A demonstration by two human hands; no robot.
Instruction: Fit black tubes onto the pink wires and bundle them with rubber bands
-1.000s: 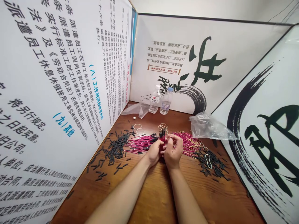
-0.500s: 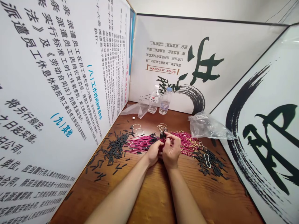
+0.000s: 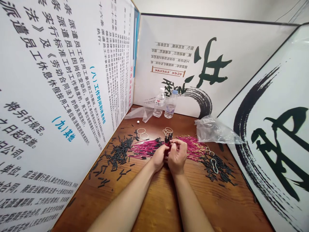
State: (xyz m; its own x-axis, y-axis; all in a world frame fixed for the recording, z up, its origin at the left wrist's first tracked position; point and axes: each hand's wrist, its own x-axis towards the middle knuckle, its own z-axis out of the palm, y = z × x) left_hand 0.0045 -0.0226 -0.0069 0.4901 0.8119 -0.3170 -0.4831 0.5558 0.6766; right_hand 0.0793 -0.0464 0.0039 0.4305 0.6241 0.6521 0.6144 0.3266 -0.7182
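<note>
Near edge: bare wooden table [image 3: 156,203] between the forearms. Left hand [image 3: 159,158] is closed around a bundle of red wires [image 3: 168,140], held upright at table centre with its black-tipped ends showing above the fingers. Right hand [image 3: 177,156] is beside it, thumb and fingertips drawn together at the bundle's right side; cannot tell whether they pinch a piece.

Flanking: black-tipped wires [image 3: 145,148] to the left, gold-ended wires [image 3: 193,146] to the right; outside these, left black sleeves [image 3: 120,153] and right black sleeves [image 3: 219,169], loose.

Risks (judgement): a slack left grip could let wires slide out or ends go uneven; a sideways knock from the right fingers could loosen a black tip. A sleeve, being small, could roll away if brushed.

Containers, far side: crumpled clear bag [image 3: 212,130], contents indeterminate; white-capped bottle [image 3: 158,104] and blue-capped bottle [image 3: 170,106], both upright, the latter apparently holding clear liquid.
</note>
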